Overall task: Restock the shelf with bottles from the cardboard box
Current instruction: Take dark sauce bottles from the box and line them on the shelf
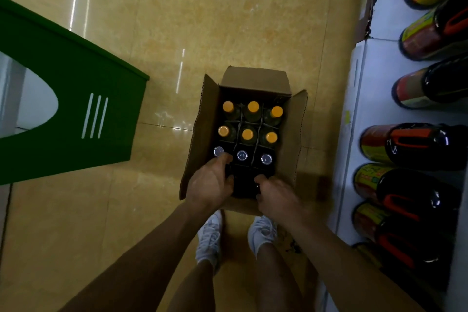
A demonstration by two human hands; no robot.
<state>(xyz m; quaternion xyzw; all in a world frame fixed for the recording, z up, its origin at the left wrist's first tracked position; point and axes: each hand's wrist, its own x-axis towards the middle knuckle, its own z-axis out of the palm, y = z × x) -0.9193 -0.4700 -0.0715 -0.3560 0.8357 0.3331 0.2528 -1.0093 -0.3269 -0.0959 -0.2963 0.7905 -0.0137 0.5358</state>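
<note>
We are reaching left hand [210, 182] and right hand [277, 196] into the near row of the cardboard box [253, 78] on the floor [152, 20] beside the shelf [374, 78], fingers [224, 159] curling inside, their grip impossible to tell, with nine capped bottles [247, 134] left to shelve.

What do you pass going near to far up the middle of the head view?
White shoes → left hand and right hand at the cardboard box's near end → three clear caps → two rows of orange caps → far flap.
</note>
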